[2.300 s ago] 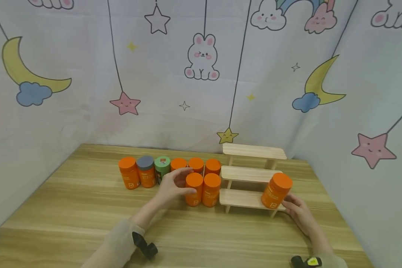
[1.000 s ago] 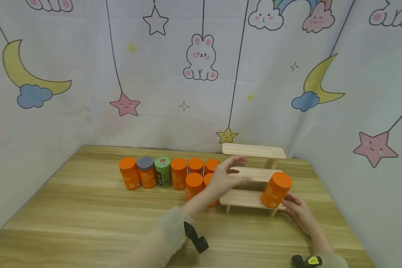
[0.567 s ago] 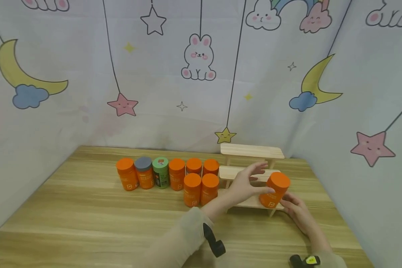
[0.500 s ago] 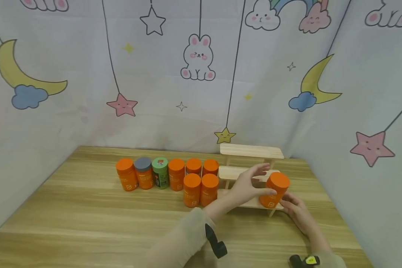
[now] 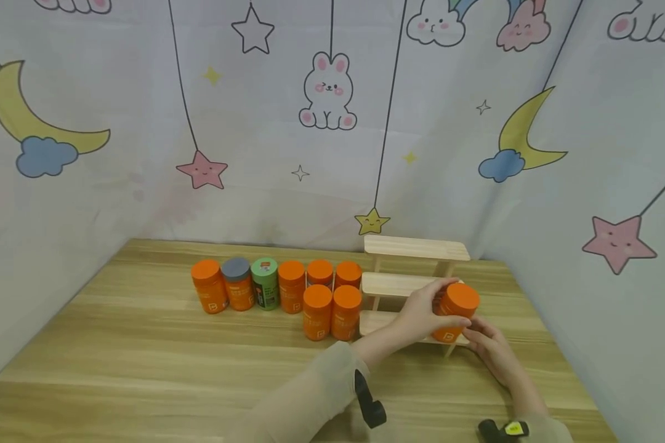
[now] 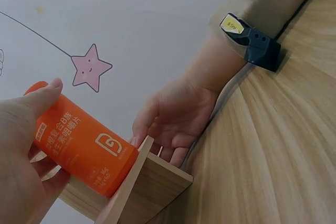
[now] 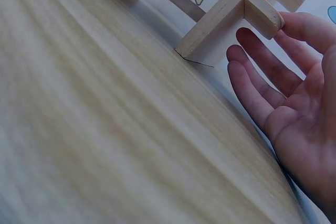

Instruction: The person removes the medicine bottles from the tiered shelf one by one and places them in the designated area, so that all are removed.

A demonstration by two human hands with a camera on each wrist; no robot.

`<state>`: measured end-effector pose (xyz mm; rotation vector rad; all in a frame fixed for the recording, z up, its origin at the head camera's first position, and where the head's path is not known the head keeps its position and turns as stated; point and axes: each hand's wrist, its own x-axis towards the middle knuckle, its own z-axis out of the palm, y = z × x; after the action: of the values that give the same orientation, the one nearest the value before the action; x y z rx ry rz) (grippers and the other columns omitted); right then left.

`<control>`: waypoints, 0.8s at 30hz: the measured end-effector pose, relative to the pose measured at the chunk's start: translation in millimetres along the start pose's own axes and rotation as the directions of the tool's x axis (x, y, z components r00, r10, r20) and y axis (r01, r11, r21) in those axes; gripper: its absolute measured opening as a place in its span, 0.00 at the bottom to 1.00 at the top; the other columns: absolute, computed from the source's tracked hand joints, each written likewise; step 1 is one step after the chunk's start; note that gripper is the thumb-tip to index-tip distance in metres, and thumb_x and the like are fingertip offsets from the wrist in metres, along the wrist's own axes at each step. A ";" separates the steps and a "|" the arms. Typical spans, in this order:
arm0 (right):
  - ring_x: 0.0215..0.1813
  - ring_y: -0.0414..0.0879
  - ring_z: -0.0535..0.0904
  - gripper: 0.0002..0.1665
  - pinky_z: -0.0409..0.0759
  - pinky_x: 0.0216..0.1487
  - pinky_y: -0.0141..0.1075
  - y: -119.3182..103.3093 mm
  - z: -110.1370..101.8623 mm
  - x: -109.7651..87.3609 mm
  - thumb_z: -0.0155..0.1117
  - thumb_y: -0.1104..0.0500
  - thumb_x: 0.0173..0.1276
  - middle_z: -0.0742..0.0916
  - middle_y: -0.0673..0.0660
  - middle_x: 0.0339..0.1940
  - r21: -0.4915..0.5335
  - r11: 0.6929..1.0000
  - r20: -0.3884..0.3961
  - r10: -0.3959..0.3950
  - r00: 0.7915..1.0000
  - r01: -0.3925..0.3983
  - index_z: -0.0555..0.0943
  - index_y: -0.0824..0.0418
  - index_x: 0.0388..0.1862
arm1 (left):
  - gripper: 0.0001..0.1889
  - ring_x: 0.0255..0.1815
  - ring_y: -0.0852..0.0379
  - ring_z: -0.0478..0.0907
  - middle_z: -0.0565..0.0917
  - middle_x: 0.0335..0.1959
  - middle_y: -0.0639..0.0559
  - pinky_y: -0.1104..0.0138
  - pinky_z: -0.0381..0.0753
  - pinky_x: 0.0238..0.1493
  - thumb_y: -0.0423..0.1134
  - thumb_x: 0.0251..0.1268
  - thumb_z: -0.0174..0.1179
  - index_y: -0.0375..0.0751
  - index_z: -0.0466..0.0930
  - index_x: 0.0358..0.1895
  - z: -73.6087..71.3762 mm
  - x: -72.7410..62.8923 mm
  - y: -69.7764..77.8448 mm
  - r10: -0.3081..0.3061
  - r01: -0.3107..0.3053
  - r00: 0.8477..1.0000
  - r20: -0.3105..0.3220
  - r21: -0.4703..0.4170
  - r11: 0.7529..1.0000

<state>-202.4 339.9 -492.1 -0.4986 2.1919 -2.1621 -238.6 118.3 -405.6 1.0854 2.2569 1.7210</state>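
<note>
An orange supplement jar (image 5: pixel 459 299) stands at the right end of the bottom step of a three-step wooden shelf (image 5: pixel 400 285). My left hand (image 5: pixel 421 312) grips it from the left, thumb across its front and fingers behind. In the left wrist view, white lettering shows on the orange jar (image 6: pixel 84 148), and its base meets the wooden step. My right hand (image 5: pixel 495 354) is at that step's right end. The right wrist view has the right hand (image 7: pixel 299 85) with a fingertip touching the board's corner, its other fingers loosely bent below and holding nothing.
Left of the shelf, two orange jars (image 5: pixel 317 314) stand in front of a row of several more. A grey-lidded jar (image 5: pixel 239 286) and a green jar (image 5: pixel 265 285) are in that row. Behind the wooden table (image 5: pixel 144 344) hangs a patterned cloth (image 5: pixel 266 203).
My left hand has left the two front jars, moved right across the shelf, and closed its fingers round the jar on the bottom step. The right hand stays at the step's end.
</note>
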 end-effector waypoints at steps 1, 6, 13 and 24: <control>0.54 0.29 0.76 0.27 0.78 0.49 0.26 0.0 -0.1 0.0 0.42 0.70 0.76 0.81 0.37 0.52 -0.002 1.000 0.000 0.000 1.000 0.000 0.79 0.41 0.55 | 0.37 0.55 0.65 0.78 0.80 0.60 0.49 0.76 0.75 0.55 0.41 0.59 0.70 0.45 0.65 0.72 0.7 0.6 -0.1 0.000 0.000 1.000 -0.004 0.007 1.000; 0.54 0.29 0.75 0.26 0.78 0.49 0.26 1.0 -1.1 0.2 0.42 0.69 0.76 0.81 0.36 0.52 -0.017 1.000 -0.012 0.014 1.000 -0.014 0.78 0.41 0.55 | 0.36 0.55 0.64 0.78 0.80 0.59 0.50 0.76 0.75 0.55 0.40 0.58 0.71 0.45 0.67 0.70 3.3 1.9 -2.1 0.000 0.000 1.000 -0.017 0.008 1.000; 0.54 0.29 0.76 0.26 0.78 0.49 0.26 2.2 -1.1 1.1 0.42 0.70 0.75 0.82 0.37 0.52 0.011 1.000 -0.008 0.000 1.000 0.000 0.78 0.42 0.54 | 0.35 0.56 0.63 0.78 0.81 0.59 0.50 0.75 0.76 0.55 0.38 0.56 0.72 0.47 0.69 0.69 3.6 0.7 -3.3 0.005 -0.006 0.999 -0.048 -0.022 1.000; 0.53 0.30 0.76 0.26 0.78 0.49 0.26 2.0 0.1 0.1 0.42 0.70 0.75 0.82 0.38 0.50 0.024 1.000 -0.012 0.004 1.000 -0.003 0.79 0.43 0.53 | 0.33 0.55 0.61 0.80 0.81 0.60 0.49 0.76 0.76 0.55 0.35 0.56 0.71 0.45 0.72 0.67 1.2 -6.9 -2.8 0.068 -0.072 0.995 -0.072 -0.052 0.996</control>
<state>-202.8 339.7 -494.1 -0.4817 2.1687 -2.1924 -234.2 114.9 -410.7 1.1230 2.2232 1.8648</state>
